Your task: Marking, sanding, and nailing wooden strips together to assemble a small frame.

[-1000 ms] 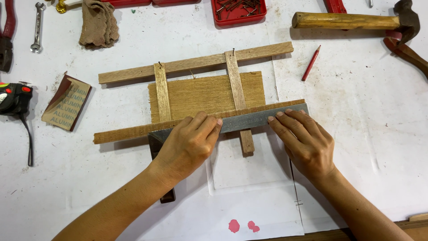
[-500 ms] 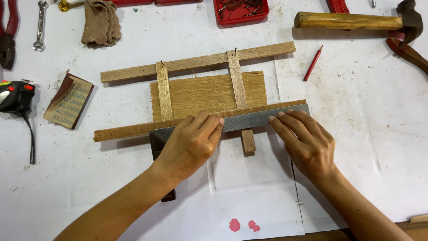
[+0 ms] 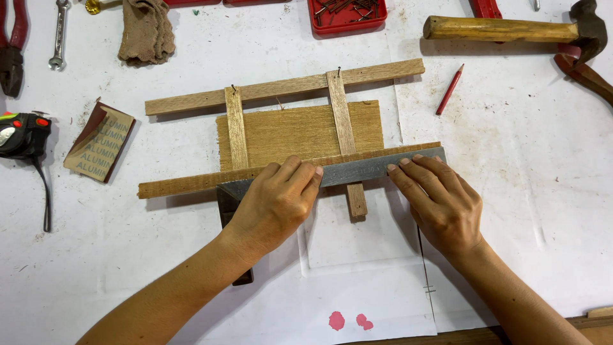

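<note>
A wooden frame lies on the white-covered table: two long strips, the upper [image 3: 281, 87] and the lower [image 3: 191, 183], crossed by two short slats [image 3: 235, 128] over a flat board [image 3: 294, 131]. A steel try square's blade [image 3: 357, 170] rests along the lower strip, and its dark handle [image 3: 228, 204] points toward me. My left hand [image 3: 274, 203] presses flat on the blade near the corner. My right hand [image 3: 440, 201] presses its fingertips on the blade's right end.
A hammer [image 3: 504, 29] and a red pencil [image 3: 449, 89] lie at the upper right. A red tray of nails [image 3: 348, 13] sits at the top. At the left are sandpaper [image 3: 99, 142], a tape measure [image 3: 22, 134], a wrench [image 3: 59, 35], pliers [image 3: 13, 45] and a cloth glove [image 3: 147, 32].
</note>
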